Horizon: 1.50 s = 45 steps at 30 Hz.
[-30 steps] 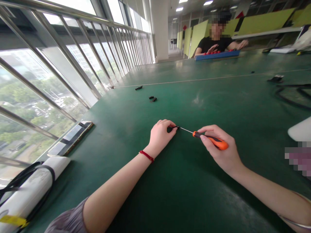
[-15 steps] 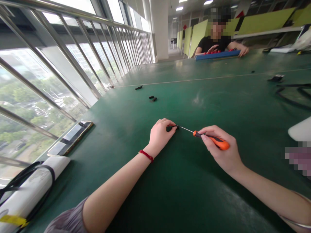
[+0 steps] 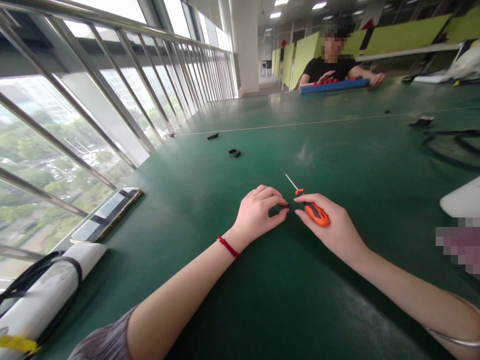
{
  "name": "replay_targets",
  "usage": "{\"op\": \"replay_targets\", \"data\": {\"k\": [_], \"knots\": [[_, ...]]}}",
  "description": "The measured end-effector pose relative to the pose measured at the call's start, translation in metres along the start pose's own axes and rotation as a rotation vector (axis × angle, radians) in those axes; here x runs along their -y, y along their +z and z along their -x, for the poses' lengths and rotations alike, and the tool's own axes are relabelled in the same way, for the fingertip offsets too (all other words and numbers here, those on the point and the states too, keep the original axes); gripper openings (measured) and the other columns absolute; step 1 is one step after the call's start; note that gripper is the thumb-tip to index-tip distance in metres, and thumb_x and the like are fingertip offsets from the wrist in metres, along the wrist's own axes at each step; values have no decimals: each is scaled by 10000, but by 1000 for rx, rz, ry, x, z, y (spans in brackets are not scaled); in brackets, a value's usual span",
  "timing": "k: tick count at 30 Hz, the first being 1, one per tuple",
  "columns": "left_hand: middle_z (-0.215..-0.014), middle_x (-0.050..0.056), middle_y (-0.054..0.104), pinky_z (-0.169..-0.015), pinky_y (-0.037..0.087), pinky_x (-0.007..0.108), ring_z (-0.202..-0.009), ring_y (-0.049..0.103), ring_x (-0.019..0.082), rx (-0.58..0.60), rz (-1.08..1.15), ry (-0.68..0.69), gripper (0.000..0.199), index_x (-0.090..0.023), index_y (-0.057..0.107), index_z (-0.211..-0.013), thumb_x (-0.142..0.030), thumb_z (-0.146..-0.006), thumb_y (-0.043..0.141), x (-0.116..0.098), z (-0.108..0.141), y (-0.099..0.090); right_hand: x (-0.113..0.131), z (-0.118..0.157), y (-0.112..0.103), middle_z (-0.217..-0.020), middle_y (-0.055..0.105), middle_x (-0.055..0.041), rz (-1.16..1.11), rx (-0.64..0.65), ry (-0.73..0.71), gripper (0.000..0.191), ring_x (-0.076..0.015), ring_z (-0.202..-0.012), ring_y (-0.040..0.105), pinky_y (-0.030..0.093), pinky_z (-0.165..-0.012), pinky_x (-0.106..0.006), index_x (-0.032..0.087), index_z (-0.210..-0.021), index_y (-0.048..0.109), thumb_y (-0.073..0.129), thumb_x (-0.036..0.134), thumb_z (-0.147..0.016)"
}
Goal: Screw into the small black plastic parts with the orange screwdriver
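Between the thumb and fingers of my left hand (image 3: 258,212) is a small black part (image 3: 286,206), pinched at its end; most of it is covered and its kind is unclear. My right hand (image 3: 335,222) is closed round a screwdriver (image 3: 317,214) with an orange and black handle. The screwdriver's thin shaft points up and to the left, away from the black part. My two hands are close together over the green table (image 3: 232,300), with the right thumb and index tips just right of the black part.
Small black pieces (image 3: 235,153) lie ahead on the table, with another black piece (image 3: 213,135) farther off. A phone-like slab (image 3: 107,215) and a white cable-wrapped bar (image 3: 71,272) line the left edge by the railing. Across the table, a person (image 3: 330,65) sits behind a blue tray (image 3: 333,86).
The screwdriver tip has come away from the black part and swung upward. My left hand has moved right with the part, closer to my right fingertips.
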<state>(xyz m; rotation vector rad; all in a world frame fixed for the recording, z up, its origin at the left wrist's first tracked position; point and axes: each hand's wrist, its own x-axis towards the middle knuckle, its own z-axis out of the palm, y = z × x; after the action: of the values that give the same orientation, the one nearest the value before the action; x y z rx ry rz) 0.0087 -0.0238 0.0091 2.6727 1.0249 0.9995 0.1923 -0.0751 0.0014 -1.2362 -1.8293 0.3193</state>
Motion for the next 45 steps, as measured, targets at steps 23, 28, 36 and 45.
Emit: {"op": "replay_targets", "data": {"k": [23, 28, 36, 45], "knots": [[-916, 11, 674, -759, 425, 301, -877, 569, 158, 25, -27, 50, 134, -200, 640, -831, -306, -827, 558, -2, 1, 0, -10, -2, 3, -902, 674, -43, -88, 62, 94, 104, -195, -828, 640, 496, -762, -324, 199, -864, 632, 602, 270, -795], [-898, 3, 669, -762, 433, 301, -855, 570, 156, -26, 24, 3, 95, -203, 645, -799, -285, -794, 598, 0, 1, 0, -7, -2, 1, -955, 679, -47, -100, 54, 177, 173, -207, -864, 639, 488, -781, -330, 200, -922, 641, 592, 309, -797], [-927, 7, 642, -822, 449, 333, -892, 565, 176, -82, 2, -274, 55, -200, 642, -738, -255, -744, 638, 6, 0, 0, -4, -2, -2, -991, 670, -47, -94, 77, 263, 195, -211, -878, 628, 469, -770, -328, 206, -935, 638, 574, 341, -810], [-955, 3, 652, -816, 457, 345, -903, 559, 194, 45, -84, -329, 61, -205, 653, -734, -259, -735, 624, 6, 1, 3, -3, -2, -2, -982, 663, -48, -101, 94, 253, 175, -200, -856, 624, 466, -756, -318, 202, -931, 633, 567, 303, -806]]}}
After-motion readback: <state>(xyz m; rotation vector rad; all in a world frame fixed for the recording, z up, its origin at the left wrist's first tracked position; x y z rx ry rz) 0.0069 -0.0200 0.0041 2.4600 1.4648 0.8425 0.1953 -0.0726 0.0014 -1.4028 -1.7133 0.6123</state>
